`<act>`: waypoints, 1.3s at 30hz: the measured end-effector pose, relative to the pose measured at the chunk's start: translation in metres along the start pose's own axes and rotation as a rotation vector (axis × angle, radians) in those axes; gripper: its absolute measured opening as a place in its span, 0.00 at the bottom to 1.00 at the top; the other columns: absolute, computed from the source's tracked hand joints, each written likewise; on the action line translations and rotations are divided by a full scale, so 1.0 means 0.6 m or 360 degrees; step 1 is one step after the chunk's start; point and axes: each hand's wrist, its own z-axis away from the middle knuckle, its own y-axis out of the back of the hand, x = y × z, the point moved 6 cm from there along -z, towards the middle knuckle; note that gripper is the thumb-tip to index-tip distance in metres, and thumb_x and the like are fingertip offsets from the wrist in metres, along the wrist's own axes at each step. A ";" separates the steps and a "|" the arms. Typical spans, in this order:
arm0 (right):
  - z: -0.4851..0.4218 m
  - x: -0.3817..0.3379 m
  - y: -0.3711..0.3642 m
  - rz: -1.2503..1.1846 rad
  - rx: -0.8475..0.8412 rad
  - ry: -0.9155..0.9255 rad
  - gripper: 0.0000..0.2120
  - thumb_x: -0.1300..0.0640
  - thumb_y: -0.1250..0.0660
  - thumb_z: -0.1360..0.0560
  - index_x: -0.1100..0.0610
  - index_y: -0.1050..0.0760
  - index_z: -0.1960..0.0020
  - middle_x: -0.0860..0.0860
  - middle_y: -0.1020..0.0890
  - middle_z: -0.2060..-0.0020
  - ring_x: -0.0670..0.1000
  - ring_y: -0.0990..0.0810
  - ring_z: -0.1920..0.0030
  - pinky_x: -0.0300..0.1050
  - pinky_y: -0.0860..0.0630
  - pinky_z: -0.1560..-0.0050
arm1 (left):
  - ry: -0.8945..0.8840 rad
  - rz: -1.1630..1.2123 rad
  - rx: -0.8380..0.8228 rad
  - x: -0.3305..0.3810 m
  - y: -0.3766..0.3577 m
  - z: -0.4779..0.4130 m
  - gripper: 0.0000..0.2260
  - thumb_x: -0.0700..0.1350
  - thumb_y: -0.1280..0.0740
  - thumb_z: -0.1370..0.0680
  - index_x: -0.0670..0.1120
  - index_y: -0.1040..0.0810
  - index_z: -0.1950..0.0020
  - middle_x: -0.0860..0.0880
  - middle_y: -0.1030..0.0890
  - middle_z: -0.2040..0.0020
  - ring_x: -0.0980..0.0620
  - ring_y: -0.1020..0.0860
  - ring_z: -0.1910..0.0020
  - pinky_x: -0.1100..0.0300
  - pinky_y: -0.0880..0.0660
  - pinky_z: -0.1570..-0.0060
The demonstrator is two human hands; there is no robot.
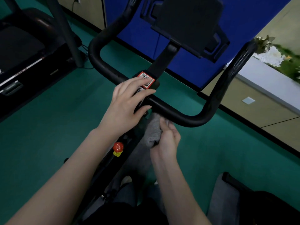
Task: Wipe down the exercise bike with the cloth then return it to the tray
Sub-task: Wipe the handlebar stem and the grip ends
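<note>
Step in hand: wiping, handlebar stage. Right hand (pixel 167 140) clenches a bunched grey cloth (pixel 153 129), fingers curled round it, and holds its upper end against the near underside of the handlebar (pixel 186 116) of the exercise bike (pixel 159 65), just right of the centre clamp. Cloth hangs down from the bar alongside the hand; only its top edge appears to touch the tube.

Left hand (pixel 128 104) lies on the centre clamp, fingers fairly straight and spread across the QR sticker (pixel 146 79), thumb against the near face of the bar. It grasps nothing; reads as a steadying rest.

Surfaces give no sign of which parts are already clean. Judged left to cover: right bend and upright of the bar, left loop, tablet holder (pixel 186 25), red knob (pixel 118 146) on the frame below. Progress estimate: early to middle, low confidence.

Next move calls for sliding the cloth rightward along the bar toward the bend, with steady pressure and the cloth wrapped round the tube so the far side is reached. Left hand must lift off before the clamp patch can be wiped.

Tray: not identified with certainty. A dark container (pixel 259 205) with grey material beside it sits at lower right and may be it. Return leg not yet begun
</note>
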 end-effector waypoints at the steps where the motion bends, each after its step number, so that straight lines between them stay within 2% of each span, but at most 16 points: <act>1: 0.000 -0.010 0.013 0.0000 0.0006 0.0014 0.08 0.69 0.36 0.23 0.62 0.21 0.58 0.51 0.16 0.67 0.48 0.17 0.65 0.40 0.21 0.65 | 0.0003 -0.0001 -0.0002 0.000 0.000 0.001 0.16 0.47 0.31 0.25 0.46 0.22 0.38 0.50 0.28 0.32 0.49 0.34 0.30 0.57 0.44 0.32; 7: 0.007 -0.015 0.015 0.0034 -0.0101 0.0000 0.07 0.67 0.38 0.22 0.65 0.21 0.49 0.54 0.15 0.61 0.50 0.16 0.60 0.42 0.19 0.61 | -0.0083 -0.0093 -0.0038 0.020 -0.002 0.000 0.16 0.51 0.30 0.25 0.46 0.21 0.40 0.46 0.28 0.32 0.46 0.34 0.30 0.50 0.42 0.32; 10: 0.007 -0.016 0.014 -0.0008 -0.0062 -0.0053 0.07 0.69 0.38 0.22 0.65 0.22 0.52 0.54 0.16 0.65 0.50 0.16 0.64 0.41 0.20 0.63 | -0.0184 -0.0088 -0.0094 0.051 -0.015 -0.004 0.17 0.53 0.32 0.24 0.46 0.21 0.39 0.48 0.27 0.33 0.48 0.33 0.30 0.52 0.44 0.30; 14: 0.001 -0.052 0.049 -0.0053 0.0115 0.0039 0.08 0.70 0.39 0.23 0.64 0.24 0.58 0.55 0.20 0.65 0.49 0.19 0.66 0.42 0.21 0.62 | -0.0206 -0.0101 -0.0111 0.075 -0.030 -0.010 0.17 0.54 0.30 0.25 0.45 0.20 0.41 0.49 0.22 0.40 0.48 0.27 0.35 0.49 0.40 0.30; 19: 0.001 -0.065 0.057 -0.0006 0.0100 0.0075 0.09 0.69 0.40 0.21 0.63 0.24 0.58 0.54 0.21 0.65 0.50 0.21 0.64 0.43 0.23 0.61 | -0.0201 -0.0139 -0.0064 0.078 -0.032 -0.011 0.15 0.55 0.30 0.26 0.47 0.19 0.45 0.52 0.19 0.48 0.50 0.22 0.46 0.51 0.39 0.32; 22: 0.009 -0.053 0.048 0.0032 0.0019 -0.0019 0.07 0.67 0.38 0.22 0.64 0.22 0.55 0.54 0.17 0.65 0.50 0.18 0.64 0.43 0.21 0.62 | -0.0179 -0.0126 -0.0048 0.077 -0.032 -0.013 0.14 0.55 0.30 0.26 0.47 0.18 0.47 0.53 0.19 0.49 0.51 0.22 0.47 0.53 0.39 0.32; 25: 0.013 -0.068 0.069 0.0075 0.0107 0.0049 0.07 0.66 0.37 0.22 0.64 0.21 0.55 0.54 0.16 0.64 0.50 0.18 0.63 0.43 0.20 0.61 | -0.0161 -0.0107 -0.0033 0.074 -0.034 -0.013 0.14 0.56 0.30 0.26 0.48 0.18 0.47 0.54 0.19 0.50 0.51 0.22 0.48 0.53 0.39 0.32; 27: 0.014 -0.091 0.096 0.0075 0.0237 0.0219 0.08 0.67 0.38 0.22 0.62 0.21 0.57 0.51 0.17 0.67 0.50 0.19 0.64 0.42 0.20 0.63 | -0.0147 -0.0085 -0.0025 0.074 -0.035 -0.012 0.14 0.56 0.30 0.26 0.48 0.18 0.48 0.54 0.19 0.50 0.52 0.22 0.48 0.53 0.39 0.32; 29: 0.016 -0.126 0.114 0.0133 0.0333 0.0483 0.08 0.67 0.38 0.22 0.61 0.22 0.55 0.49 0.17 0.66 0.50 0.19 0.60 0.46 0.20 0.58 | -0.0140 -0.0069 -0.0012 0.072 -0.036 -0.012 0.14 0.57 0.30 0.26 0.49 0.18 0.48 0.54 0.19 0.50 0.52 0.22 0.48 0.54 0.40 0.31; 31: 0.015 -0.160 0.116 0.0357 0.0388 0.0795 0.07 0.66 0.37 0.22 0.60 0.21 0.51 0.50 0.17 0.61 0.50 0.19 0.56 0.48 0.21 0.51 | -0.0134 -0.0067 -0.0001 0.071 -0.035 -0.012 0.14 0.57 0.30 0.26 0.49 0.18 0.48 0.54 0.19 0.50 0.52 0.22 0.48 0.54 0.40 0.31; 34: 0.024 -0.189 0.099 0.0832 0.0441 0.1226 0.06 0.68 0.35 0.24 0.62 0.21 0.49 0.57 0.18 0.52 0.53 0.19 0.49 0.49 0.22 0.44 | -0.0117 -0.0059 0.0003 0.070 -0.034 -0.012 0.14 0.57 0.30 0.26 0.49 0.18 0.48 0.55 0.19 0.50 0.52 0.22 0.48 0.54 0.40 0.31; 36: 0.039 -0.193 0.083 0.1123 0.0398 0.1522 0.07 0.69 0.34 0.25 0.65 0.20 0.49 0.58 0.19 0.52 0.54 0.20 0.49 0.47 0.23 0.44 | -0.0110 -0.0049 0.0004 0.071 -0.034 -0.011 0.14 0.57 0.30 0.27 0.49 0.18 0.48 0.55 0.19 0.51 0.52 0.22 0.48 0.54 0.40 0.31; 39: 0.063 -0.184 0.057 0.1512 0.0188 0.1919 0.08 0.71 0.31 0.27 0.65 0.18 0.49 0.54 0.17 0.53 0.54 0.22 0.51 0.39 0.26 0.46 | -0.0102 -0.0041 0.0006 0.071 -0.035 -0.012 0.14 0.57 0.30 0.27 0.49 0.18 0.48 0.55 0.19 0.51 0.52 0.22 0.48 0.55 0.40 0.32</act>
